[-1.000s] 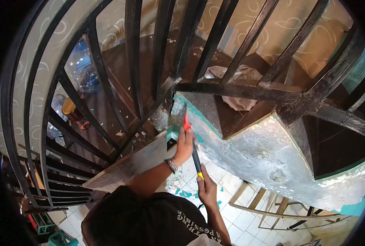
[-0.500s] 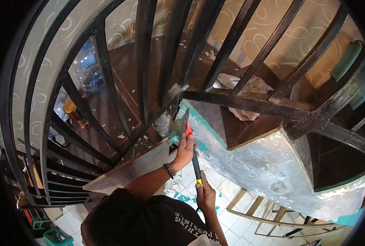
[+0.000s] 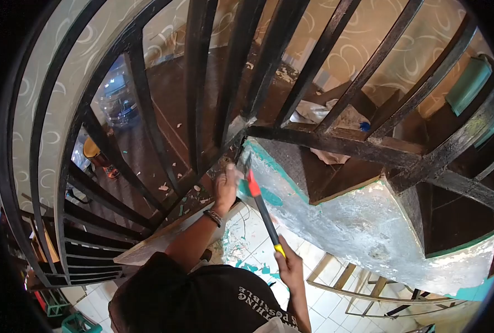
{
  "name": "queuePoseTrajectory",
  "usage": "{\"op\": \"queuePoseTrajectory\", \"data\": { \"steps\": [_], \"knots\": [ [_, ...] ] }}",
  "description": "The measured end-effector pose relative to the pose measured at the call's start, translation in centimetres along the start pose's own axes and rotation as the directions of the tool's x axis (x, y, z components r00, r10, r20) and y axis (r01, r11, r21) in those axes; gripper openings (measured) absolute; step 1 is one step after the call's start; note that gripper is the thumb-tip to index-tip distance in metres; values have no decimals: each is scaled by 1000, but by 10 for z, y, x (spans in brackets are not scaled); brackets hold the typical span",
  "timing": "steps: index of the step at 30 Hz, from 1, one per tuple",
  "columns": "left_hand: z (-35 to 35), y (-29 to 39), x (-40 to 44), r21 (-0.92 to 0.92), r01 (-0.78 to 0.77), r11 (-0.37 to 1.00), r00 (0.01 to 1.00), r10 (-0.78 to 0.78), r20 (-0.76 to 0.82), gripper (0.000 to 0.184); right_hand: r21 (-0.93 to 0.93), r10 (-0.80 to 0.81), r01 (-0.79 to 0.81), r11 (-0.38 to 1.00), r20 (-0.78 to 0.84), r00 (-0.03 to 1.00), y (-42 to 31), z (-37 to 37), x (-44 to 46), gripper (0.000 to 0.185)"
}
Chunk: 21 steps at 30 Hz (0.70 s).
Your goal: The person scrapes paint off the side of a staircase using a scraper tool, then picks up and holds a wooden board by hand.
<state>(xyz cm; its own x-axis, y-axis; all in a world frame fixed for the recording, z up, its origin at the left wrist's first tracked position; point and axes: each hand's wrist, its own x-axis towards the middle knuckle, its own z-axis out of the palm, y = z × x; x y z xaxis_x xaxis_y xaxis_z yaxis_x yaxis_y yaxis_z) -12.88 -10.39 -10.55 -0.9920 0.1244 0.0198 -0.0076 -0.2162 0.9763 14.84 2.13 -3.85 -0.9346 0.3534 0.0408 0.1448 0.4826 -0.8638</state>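
Observation:
My right hand [image 3: 291, 267] grips the yellow end of a long-handled scraper [image 3: 267, 216] with a black shaft and red head. Its metal blade points up at the corner where the stair's side wall [image 3: 336, 233] meets the dark railing [image 3: 241, 130]. My left hand [image 3: 225, 188], wearing a chain bracelet, is beside the scraper's head and apart from the handle. Its fingers are stretched out toward the wall corner, somewhat blurred. Turquoise paint [image 3: 266, 194] remains in patches on the scraped grey wall and along the step edge.
Dark railing bars [image 3: 197, 83] stand between me and the landing. Behind them are a large clear water bottle [image 3: 116, 94], a jar [image 3: 94, 149] and a crumpled cloth [image 3: 330, 114]. Paint flakes [image 3: 250, 267] lie on the white floor tiles below, near a wooden ladder-like frame [image 3: 341, 277].
My left hand has let go of the scraper's upper handle and moved left. The scraper's head has dropped slightly, and my right hand has shifted a little right.

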Motion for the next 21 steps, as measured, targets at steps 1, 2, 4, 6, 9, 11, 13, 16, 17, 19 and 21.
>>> {"op": "queuePoseTrajectory", "data": {
  "steps": [1, 2, 4, 6, 9, 11, 13, 16, 17, 19, 21],
  "knots": [
    [-1, 6, 6, 70, -71, 995, 996, 75, -55, 49, 2, -50, 50, 999, -45, 998, 7, -9, -16, 46],
    [1, 10, 17, 223, -268, 937, 954, 290, -71, 41, 26, 33, -32, 999, -59, 998, 14, -20, -37, 46],
    [17, 13, 40, 171, -304, 937, 938, 326, -116, 38, 115, 149, -137, 984, -101, 984, 29, -30, -74, 47],
    [28, 18, 47, 119, -338, 933, 923, 354, -149, 31, 242, 225, -175, 954, -196, 954, 37, -26, -98, 50],
    [40, 27, 45, 1, -327, 945, 927, 320, -197, 26, 281, 308, -242, 929, -223, 925, 42, -20, -113, 51],
    [42, 30, 41, -60, -338, 939, 925, 319, -205, 26, 301, 312, -238, 924, -230, 922, 45, -11, -114, 49],
    [43, 27, 43, -223, -373, 900, 920, 328, -215, 25, 295, 351, -284, 912, -205, 914, 41, -8, -112, 48],
    [41, 20, 39, -288, -295, 911, 942, 226, -248, 21, 195, 190, -149, 969, -209, 959, 51, -5, -109, 56],
    [40, 21, 34, -358, -223, 907, 959, 138, -249, 19, 191, 192, -153, 970, -208, 959, 53, -6, -110, 56],
    [31, 8, 9, -239, -337, 911, 941, 321, -102, 23, 174, 122, -82, 981, -230, 965, 53, -9, -108, 56],
    [20, -4, -19, -131, -465, 875, 876, 477, 73, 29, 261, 195, -138, 955, -206, 959, 43, -14, -105, 57]
  ]
}}
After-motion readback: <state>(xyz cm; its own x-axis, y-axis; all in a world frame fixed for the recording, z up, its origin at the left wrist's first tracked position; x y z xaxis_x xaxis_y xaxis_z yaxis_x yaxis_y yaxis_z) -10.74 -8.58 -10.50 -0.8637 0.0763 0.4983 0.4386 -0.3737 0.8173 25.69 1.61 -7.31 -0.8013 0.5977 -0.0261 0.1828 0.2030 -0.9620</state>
